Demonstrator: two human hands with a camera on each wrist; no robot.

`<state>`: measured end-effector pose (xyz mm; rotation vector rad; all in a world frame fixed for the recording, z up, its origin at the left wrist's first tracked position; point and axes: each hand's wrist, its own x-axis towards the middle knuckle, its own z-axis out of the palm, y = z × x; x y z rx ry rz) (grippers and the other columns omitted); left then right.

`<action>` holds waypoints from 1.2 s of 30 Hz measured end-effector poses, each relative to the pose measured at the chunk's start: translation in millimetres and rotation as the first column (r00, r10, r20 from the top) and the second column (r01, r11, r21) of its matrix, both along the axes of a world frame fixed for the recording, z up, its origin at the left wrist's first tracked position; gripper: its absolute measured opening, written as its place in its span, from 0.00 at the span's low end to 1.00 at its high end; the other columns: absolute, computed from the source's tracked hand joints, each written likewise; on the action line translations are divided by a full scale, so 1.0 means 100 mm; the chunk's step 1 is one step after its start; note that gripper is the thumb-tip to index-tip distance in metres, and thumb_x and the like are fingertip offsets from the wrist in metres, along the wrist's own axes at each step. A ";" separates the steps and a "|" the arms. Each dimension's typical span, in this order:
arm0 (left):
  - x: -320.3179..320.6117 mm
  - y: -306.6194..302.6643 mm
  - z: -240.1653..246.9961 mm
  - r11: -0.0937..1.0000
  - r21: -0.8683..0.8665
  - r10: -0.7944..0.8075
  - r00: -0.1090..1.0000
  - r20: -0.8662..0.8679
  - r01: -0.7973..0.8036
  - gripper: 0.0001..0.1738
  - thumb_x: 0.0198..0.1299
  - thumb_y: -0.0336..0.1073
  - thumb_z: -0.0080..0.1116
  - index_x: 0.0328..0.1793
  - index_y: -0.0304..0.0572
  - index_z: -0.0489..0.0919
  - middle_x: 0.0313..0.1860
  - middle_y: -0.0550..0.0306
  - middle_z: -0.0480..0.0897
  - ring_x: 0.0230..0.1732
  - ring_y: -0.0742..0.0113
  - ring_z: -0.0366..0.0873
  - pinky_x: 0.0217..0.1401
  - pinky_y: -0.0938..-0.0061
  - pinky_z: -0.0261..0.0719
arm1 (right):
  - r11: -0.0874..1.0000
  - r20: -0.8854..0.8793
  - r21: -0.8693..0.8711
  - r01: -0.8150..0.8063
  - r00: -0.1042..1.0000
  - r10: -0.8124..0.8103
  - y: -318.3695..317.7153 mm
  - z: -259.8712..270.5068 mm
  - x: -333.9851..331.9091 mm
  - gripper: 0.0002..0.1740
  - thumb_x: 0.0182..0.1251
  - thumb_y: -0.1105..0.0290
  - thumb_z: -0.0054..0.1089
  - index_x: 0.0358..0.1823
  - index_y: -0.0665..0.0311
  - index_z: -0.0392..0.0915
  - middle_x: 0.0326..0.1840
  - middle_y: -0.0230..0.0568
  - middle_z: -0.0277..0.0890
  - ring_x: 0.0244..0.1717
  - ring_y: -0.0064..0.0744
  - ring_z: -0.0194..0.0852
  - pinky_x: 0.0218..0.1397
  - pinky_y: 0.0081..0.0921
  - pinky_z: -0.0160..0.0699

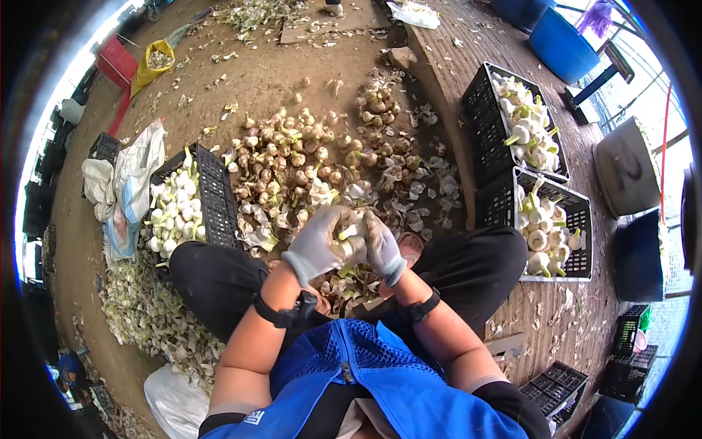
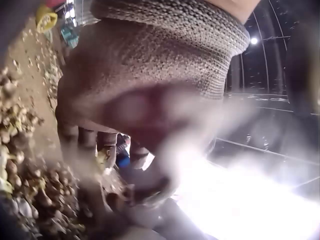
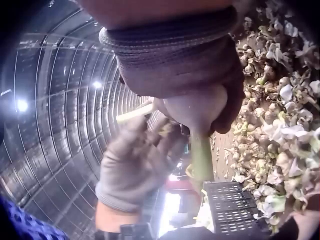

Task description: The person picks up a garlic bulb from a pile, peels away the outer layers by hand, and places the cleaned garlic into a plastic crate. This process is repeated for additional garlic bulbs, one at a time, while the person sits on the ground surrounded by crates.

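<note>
In the head view my gloved left hand point(image 1: 318, 245) and gloved right hand point(image 1: 382, 249) meet over the floor between the knees. A pale green garlic stem point(image 1: 351, 231) shows between them, at the curled fingers of the left. The right wrist view has a white garlic bulb point(image 3: 197, 107) gripped in the right hand, its thick green stem pointing down. Another pale stem point(image 3: 135, 113) sticks out sideways near the left hand's bent fingers. Seen from the left wrist, the left glove point(image 2: 145, 65) fills the view; its fingers bend inward, with blur and glare over the grasp.
Loose garlic bulbs point(image 1: 296, 157) and peelings cover the floor ahead. A black crate point(image 1: 212, 197) with white garlic stands at the left knee. At the right, two more garlic-filled crates, a rear crate point(image 1: 479, 121) and a front crate point(image 1: 585, 249), stand on boards. Peelings point(image 1: 146, 314) are heaped at left.
</note>
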<state>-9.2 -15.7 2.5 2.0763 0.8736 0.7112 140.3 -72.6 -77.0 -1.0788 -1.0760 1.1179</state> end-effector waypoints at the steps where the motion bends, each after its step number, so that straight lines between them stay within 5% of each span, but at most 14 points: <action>1: -0.01 -0.01 -0.04 1.000 -0.001 0.000 1.000 0.002 0.000 0.19 0.49 0.30 0.69 0.48 0.39 0.76 0.46 0.54 0.78 0.48 0.64 0.75 0.52 0.70 0.73 | 0.998 -0.090 -0.054 -0.021 0.996 0.016 -0.02 0.05 -0.02 0.25 0.78 0.57 0.36 0.61 0.72 0.66 0.52 0.39 0.74 0.52 0.27 0.69 0.57 0.25 0.69; 5: 0.01 -0.05 0.06 0.982 -0.061 0.185 0.964 0.189 -0.177 0.09 0.51 0.26 0.66 0.37 0.38 0.77 0.36 0.55 0.80 0.40 0.61 0.78 0.48 0.71 0.74 | 0.996 -0.016 -0.013 -0.087 0.996 0.087 0.03 0.28 0.10 0.22 0.76 0.66 0.35 0.64 0.71 0.64 0.41 0.34 0.75 0.43 0.22 0.71 0.52 0.20 0.69; 7: -0.02 -0.05 0.11 0.969 0.143 0.189 0.977 0.095 -0.201 0.09 0.50 0.26 0.65 0.37 0.37 0.77 0.35 0.54 0.81 0.40 0.58 0.78 0.46 0.72 0.75 | 0.993 -0.199 -0.121 -0.016 0.980 -0.008 0.03 0.41 0.03 0.16 0.72 0.69 0.43 0.55 0.71 0.69 0.33 0.31 0.73 0.35 0.18 0.68 0.43 0.18 0.70; 10: -0.04 -0.06 0.15 0.965 0.221 0.132 0.989 0.064 -0.143 0.11 0.42 0.21 0.61 0.35 0.38 0.78 0.35 0.52 0.80 0.39 0.55 0.79 0.44 0.69 0.77 | 0.975 0.124 -0.176 0.138 0.985 -0.117 0.05 0.32 0.04 0.12 0.61 0.69 0.60 0.35 0.67 0.67 0.27 0.37 0.72 0.30 0.23 0.72 0.34 0.24 0.72; 13: -0.03 -0.09 0.18 0.964 0.248 0.096 0.995 0.033 -0.101 0.13 0.38 0.20 0.58 0.34 0.39 0.79 0.34 0.52 0.80 0.39 0.54 0.79 0.44 0.68 0.78 | 0.984 0.332 0.015 0.179 0.927 -0.174 0.04 0.23 0.01 0.11 0.60 0.69 0.60 0.35 0.68 0.69 0.27 0.43 0.73 0.27 0.32 0.73 0.33 0.27 0.73; 19: -0.03 -0.15 0.18 0.962 0.218 0.148 0.986 0.082 -0.163 0.09 0.43 0.21 0.58 0.34 0.38 0.79 0.34 0.52 0.81 0.39 0.57 0.81 0.44 0.69 0.78 | 0.950 0.494 -0.114 0.290 0.846 -0.199 0.05 0.29 0.17 0.10 0.61 0.66 0.56 0.36 0.67 0.72 0.28 0.51 0.75 0.31 0.45 0.77 0.36 0.32 0.73; 22: -0.05 -0.12 -0.02 0.983 0.031 0.169 0.954 0.249 -0.182 0.05 0.53 0.23 0.60 0.36 0.39 0.78 0.36 0.54 0.83 0.39 0.62 0.82 0.42 0.72 0.80 | 0.910 0.548 0.018 0.415 0.757 -0.356 0.07 0.24 0.19 0.09 0.61 0.67 0.55 0.36 0.67 0.72 0.27 0.53 0.74 0.28 0.46 0.75 0.34 0.36 0.74; 23: -0.09 -0.09 -0.08 0.893 -0.447 0.298 0.816 0.495 -0.055 0.04 0.57 0.24 0.58 0.37 0.39 0.78 0.37 0.55 0.83 0.39 0.64 0.82 0.42 0.73 0.81 | 0.868 0.538 -0.137 0.478 0.772 -0.340 0.07 0.42 0.22 0.08 0.63 0.68 0.53 0.34 0.67 0.72 0.27 0.49 0.76 0.27 0.41 0.75 0.33 0.34 0.75; 25: -0.13 -0.07 -0.02 0.508 -0.806 0.602 0.544 0.585 0.304 0.06 0.60 0.23 0.56 0.41 0.42 0.77 0.39 0.54 0.83 0.40 0.66 0.83 0.42 0.73 0.85 | 0.859 -0.240 -0.449 0.245 0.893 -0.380 0.15 0.26 0.41 0.07 0.65 0.70 0.51 0.35 0.67 0.71 0.29 0.44 0.77 0.28 0.33 0.75 0.32 0.29 0.76; 27: -0.16 -0.05 0.08 0.478 -0.799 0.592 0.539 0.599 0.364 0.05 0.61 0.23 0.56 0.40 0.41 0.77 0.39 0.54 0.83 0.42 0.66 0.83 0.43 0.70 0.86 | 0.996 -0.223 -0.084 0.004 0.975 -0.023 0.09 0.23 0.50 0.17 0.74 0.57 0.45 0.39 0.66 0.70 0.32 0.43 0.77 0.33 0.29 0.76 0.37 0.24 0.77; 29: -0.14 -0.03 0.05 0.524 -0.800 0.559 0.591 0.582 0.293 0.05 0.61 0.24 0.56 0.42 0.41 0.77 0.40 0.56 0.83 0.42 0.68 0.82 0.44 0.73 0.84 | 0.936 -0.588 -0.157 -0.314 0.791 0.167 0.05 0.57 0.40 0.23 0.75 0.50 0.41 0.40 0.65 0.71 0.34 0.40 0.78 0.36 0.26 0.76 0.41 0.22 0.76; 31: -0.09 -0.05 0.04 0.568 -0.793 0.528 0.642 0.556 0.220 0.05 0.62 0.25 0.56 0.43 0.40 0.78 0.41 0.57 0.83 0.42 0.69 0.82 0.44 0.75 0.83 | 0.940 -0.273 -0.074 -0.334 0.913 0.303 0.08 0.48 0.33 0.24 0.74 0.48 0.43 0.47 0.65 0.73 0.38 0.31 0.77 0.37 0.19 0.72 0.41 0.18 0.71; 34: -0.05 -0.10 0.04 0.835 -0.544 0.294 0.901 0.318 -0.081 0.10 0.63 0.30 0.58 0.50 0.38 0.78 0.42 0.61 0.83 0.40 0.79 0.78 0.45 0.85 0.76 | 0.949 -0.200 -0.151 -0.275 0.949 0.243 0.03 0.51 0.28 0.25 0.72 0.47 0.48 0.46 0.65 0.76 0.36 0.29 0.77 0.35 0.17 0.71 0.38 0.17 0.70; 36: -0.12 -0.05 0.04 0.785 -0.620 0.283 0.902 0.326 -0.022 0.10 0.64 0.31 0.58 0.50 0.37 0.78 0.42 0.60 0.83 0.41 0.78 0.78 0.44 0.84 0.77 | 0.929 -0.220 -0.164 -0.331 0.931 0.292 -0.01 0.52 0.36 0.25 0.69 0.48 0.54 0.41 0.67 0.78 0.31 0.30 0.77 0.31 0.17 0.71 0.35 0.18 0.70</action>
